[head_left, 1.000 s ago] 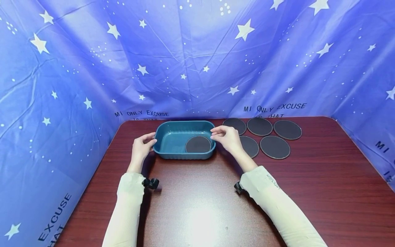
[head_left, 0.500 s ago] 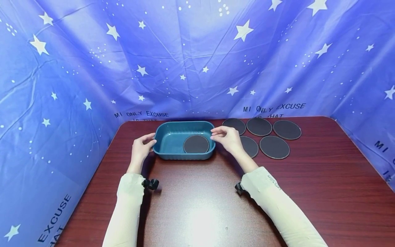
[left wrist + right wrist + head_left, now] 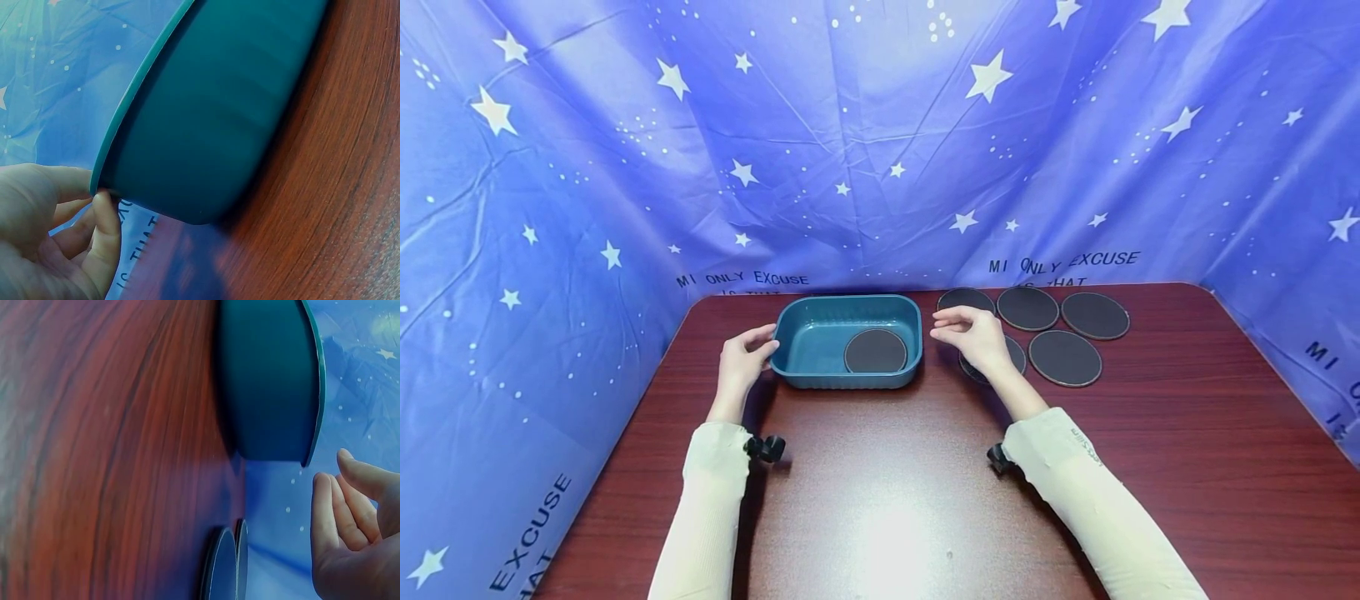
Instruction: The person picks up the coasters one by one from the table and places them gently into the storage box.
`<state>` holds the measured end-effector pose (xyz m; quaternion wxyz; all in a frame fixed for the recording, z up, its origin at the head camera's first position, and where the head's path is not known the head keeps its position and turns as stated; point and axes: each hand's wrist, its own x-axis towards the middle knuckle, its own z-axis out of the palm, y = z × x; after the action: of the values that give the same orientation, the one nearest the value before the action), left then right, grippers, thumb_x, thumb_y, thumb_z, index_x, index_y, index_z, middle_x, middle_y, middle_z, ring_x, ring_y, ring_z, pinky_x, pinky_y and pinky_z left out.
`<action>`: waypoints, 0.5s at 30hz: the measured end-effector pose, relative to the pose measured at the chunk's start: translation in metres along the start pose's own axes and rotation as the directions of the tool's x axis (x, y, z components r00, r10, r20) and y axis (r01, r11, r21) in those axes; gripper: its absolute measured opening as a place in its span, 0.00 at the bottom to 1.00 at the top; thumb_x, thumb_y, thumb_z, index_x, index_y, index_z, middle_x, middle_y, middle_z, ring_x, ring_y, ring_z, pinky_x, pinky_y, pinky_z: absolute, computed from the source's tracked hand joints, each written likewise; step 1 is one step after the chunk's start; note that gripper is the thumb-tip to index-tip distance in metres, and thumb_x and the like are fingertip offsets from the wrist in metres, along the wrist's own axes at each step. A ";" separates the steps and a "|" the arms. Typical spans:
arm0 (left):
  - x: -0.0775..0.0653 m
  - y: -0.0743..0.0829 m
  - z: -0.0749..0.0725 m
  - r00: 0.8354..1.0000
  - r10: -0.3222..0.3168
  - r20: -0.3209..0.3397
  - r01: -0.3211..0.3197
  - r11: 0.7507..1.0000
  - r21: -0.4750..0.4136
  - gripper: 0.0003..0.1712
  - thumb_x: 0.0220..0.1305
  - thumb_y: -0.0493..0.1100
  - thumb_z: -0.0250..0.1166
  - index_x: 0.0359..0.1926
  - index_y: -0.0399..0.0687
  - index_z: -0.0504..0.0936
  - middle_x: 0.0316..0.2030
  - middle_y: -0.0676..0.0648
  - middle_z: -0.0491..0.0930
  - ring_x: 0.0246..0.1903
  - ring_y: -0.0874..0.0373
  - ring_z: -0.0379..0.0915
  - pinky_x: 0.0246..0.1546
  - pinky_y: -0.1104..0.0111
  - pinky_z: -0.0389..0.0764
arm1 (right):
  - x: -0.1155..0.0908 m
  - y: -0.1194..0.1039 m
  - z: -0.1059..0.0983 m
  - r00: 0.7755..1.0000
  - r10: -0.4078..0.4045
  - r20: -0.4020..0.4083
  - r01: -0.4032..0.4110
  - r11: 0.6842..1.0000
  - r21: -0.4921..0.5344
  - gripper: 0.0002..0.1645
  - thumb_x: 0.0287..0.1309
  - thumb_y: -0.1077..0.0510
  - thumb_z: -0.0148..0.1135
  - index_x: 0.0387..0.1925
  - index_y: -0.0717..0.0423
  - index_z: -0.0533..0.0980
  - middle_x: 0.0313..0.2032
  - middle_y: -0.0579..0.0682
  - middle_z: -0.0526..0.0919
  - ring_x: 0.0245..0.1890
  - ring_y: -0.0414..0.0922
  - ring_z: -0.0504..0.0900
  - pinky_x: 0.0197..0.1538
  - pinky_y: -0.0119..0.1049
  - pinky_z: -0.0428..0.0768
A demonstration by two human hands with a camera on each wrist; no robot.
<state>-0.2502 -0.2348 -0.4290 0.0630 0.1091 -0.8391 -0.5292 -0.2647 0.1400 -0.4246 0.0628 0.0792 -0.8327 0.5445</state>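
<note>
My left hand (image 3: 743,358) pinches the rim of the dish (image 3: 820,381) at its left end, thumb under the lip on the outside. My right hand (image 3: 973,337) is just beside the opposite end, apart from it, palm turned inward, with a narrow gap between thumb and bent fingertips. The dish is teal, oblong and round-cornered, glossy inside and faintly ribbed along its walls. It sits level on the dark red table (image 3: 865,450), mouth up, long axis running left to right across me. A dark round disc (image 3: 876,352) lies in its right half. My left forearm points nearly straight ahead; my right slants inward. Beyond my right hand lie five dark discs (image 3: 1064,358), before a starry blue curtain (image 3: 850,108).
</note>
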 end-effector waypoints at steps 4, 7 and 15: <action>0.000 0.000 0.000 1.000 0.002 -0.002 -0.002 1.000 0.005 0.22 0.67 0.37 0.65 0.61 0.45 0.80 0.55 0.37 0.81 0.32 0.65 0.78 0.26 0.82 0.78 | 0.000 0.005 -0.009 1.000 0.001 -0.010 -0.001 1.000 0.006 0.19 0.54 0.60 0.74 0.48 0.61 0.84 0.42 0.61 0.89 0.29 0.21 0.81 0.37 0.18 0.79; 0.000 0.000 0.000 1.000 0.004 -0.002 -0.004 1.000 0.004 0.22 0.67 0.37 0.64 0.61 0.45 0.80 0.55 0.37 0.81 0.32 0.65 0.78 0.26 0.82 0.78 | 0.000 0.009 -0.017 1.000 -0.001 -0.028 0.001 1.000 -0.003 0.19 0.54 0.59 0.74 0.48 0.60 0.84 0.42 0.61 0.89 0.29 0.19 0.80 0.39 0.16 0.77; 0.001 -0.001 0.000 1.000 0.017 -0.002 -0.017 1.000 -0.001 0.22 0.67 0.37 0.65 0.61 0.43 0.80 0.55 0.36 0.81 0.33 0.65 0.79 0.26 0.81 0.79 | -0.004 0.017 -0.040 0.997 0.014 -0.075 -0.014 1.000 -0.001 0.20 0.55 0.59 0.74 0.48 0.62 0.83 0.44 0.65 0.87 0.29 0.17 0.80 0.38 0.14 0.77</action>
<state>-0.2511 -0.2351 -0.4296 0.0686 0.1025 -0.8398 -0.5287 -0.2630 0.1832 -0.4246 0.0901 0.0528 -0.8307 0.5468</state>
